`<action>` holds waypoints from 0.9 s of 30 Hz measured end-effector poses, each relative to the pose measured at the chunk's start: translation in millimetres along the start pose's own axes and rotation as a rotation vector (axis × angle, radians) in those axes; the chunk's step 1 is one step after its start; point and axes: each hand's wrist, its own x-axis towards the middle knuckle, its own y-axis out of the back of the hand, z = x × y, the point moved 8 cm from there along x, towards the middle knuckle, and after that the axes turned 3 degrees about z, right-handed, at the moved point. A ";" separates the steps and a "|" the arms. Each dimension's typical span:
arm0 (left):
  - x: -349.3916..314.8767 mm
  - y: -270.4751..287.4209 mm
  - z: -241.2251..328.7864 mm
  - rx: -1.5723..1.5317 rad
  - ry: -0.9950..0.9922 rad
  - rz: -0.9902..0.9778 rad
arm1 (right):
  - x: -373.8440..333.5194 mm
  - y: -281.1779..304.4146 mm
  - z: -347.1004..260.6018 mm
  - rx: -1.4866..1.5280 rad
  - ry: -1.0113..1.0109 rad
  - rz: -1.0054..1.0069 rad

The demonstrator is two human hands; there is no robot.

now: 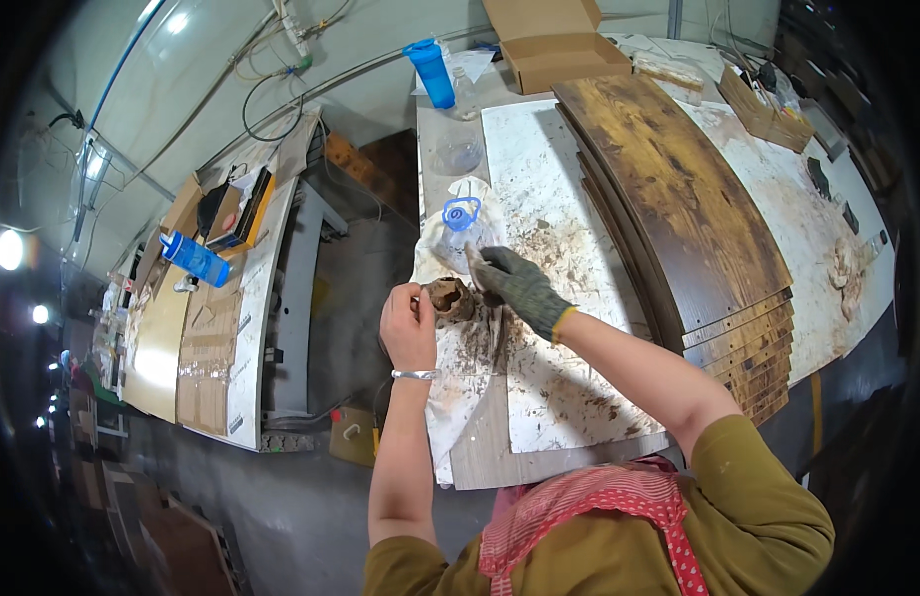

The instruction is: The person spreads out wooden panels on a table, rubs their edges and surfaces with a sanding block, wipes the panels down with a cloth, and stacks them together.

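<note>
**Q:** Item under inspection, and its position?
**A:** One round, open-topped brown container [453, 300], rim ragged, surface rough; it is near the left edge of the worktable [482, 459], roughly midway along.

**Q:** Condition of the hands?
**A:** Left hand [408, 326], bare above a silvery bracelet [414, 374]: fingers curled inward at the container's left side; whether they grip it cannot be told. Right hand [522, 286], in a dark knitted glove with a yellowish cuff: fingers bent, partly closed, beside a pale brownish piece [474, 262]; its hold is unclear.

**Q:** Surroundings?
**A:** Just beyond the container, a clear plastic vessel with a blue top [461, 213]. To the right, a flat white sheet [524, 134], blotched brown, then stacked wood-grain boards [678, 189], glossy and dark-edged. Far-left corner: a blue plastic bottle [433, 77]. Far edge: an open cardboard box [564, 65].
</note>
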 end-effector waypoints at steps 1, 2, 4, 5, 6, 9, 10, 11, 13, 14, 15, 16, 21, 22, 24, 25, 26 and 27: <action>0.2 -1.9 6.0 -0.045 -0.006 -0.003 | 8.0 -5.1 3.6 0.002 0.007 0.008; -0.1 -4.3 11.6 -0.090 -0.011 -0.005 | 16.8 -5.4 -3.5 -0.212 0.200 0.093; -2.0 -3.2 10.3 -0.087 -0.028 0.020 | 4.4 -22.9 -30.4 -0.450 0.457 0.152; -1.3 -1.6 8.5 -0.104 -0.041 0.063 | 5.1 -28.4 -24.4 -0.471 0.429 0.118; -1.8 1.1 7.3 -0.121 -0.051 0.104 | 5.7 -31.6 -17.3 -0.492 0.397 0.082; -4.6 2.8 -7.1 -0.132 0.020 0.077 | -20.1 -45.5 -21.4 -0.507 0.140 -0.174; -2.6 0.8 -12.1 -0.163 0.055 0.064 | -26.6 -43.5 -25.7 -0.511 0.140 -0.173; -2.3 1.4 -12.6 -0.167 0.055 0.065 | -34.8 -40.2 -18.6 -0.487 0.033 -0.194; -0.7 -4.3 -15.5 -0.058 0.096 -0.010 | -45.5 -27.8 -12.1 -0.411 0.184 -0.219; 1.4 -7.4 -17.8 -0.066 0.094 -0.013 | -45.6 -15.7 2.2 -0.415 0.182 -0.211; 0.5 -16.5 -20.5 0.002 0.061 -0.070 | -50.6 -2.2 33.5 0.156 -0.114 -0.207; 2.1 -24.1 -24.8 0.071 0.022 -0.126 | -61.3 -1.4 48.1 0.738 -0.389 -0.186; 4.8 -42.0 1.7 0.214 -0.207 -0.219 | -128.2 42.3 26.5 0.999 -0.252 -0.259; 2.7 -41.7 18.5 0.171 -0.292 -0.149 | -146.8 50.8 28.8 1.028 -0.227 -0.288; 0.4 -43.1 59.4 -0.027 -0.376 -0.138 | -188.3 72.1 33.7 0.993 -0.096 -0.289; -4.4 -53.0 74.4 -0.126 -0.211 -0.239 | -211.1 89.6 35.2 0.934 -0.105 -0.220; -12.4 -68.1 84.8 -0.204 -0.044 -0.338 | -236.1 111.7 29.5 0.647 -0.025 -0.154; -14.9 -80.3 107.0 -0.231 -0.239 -0.338 | -260.5 135.3 23.1 0.565 -0.127 -0.074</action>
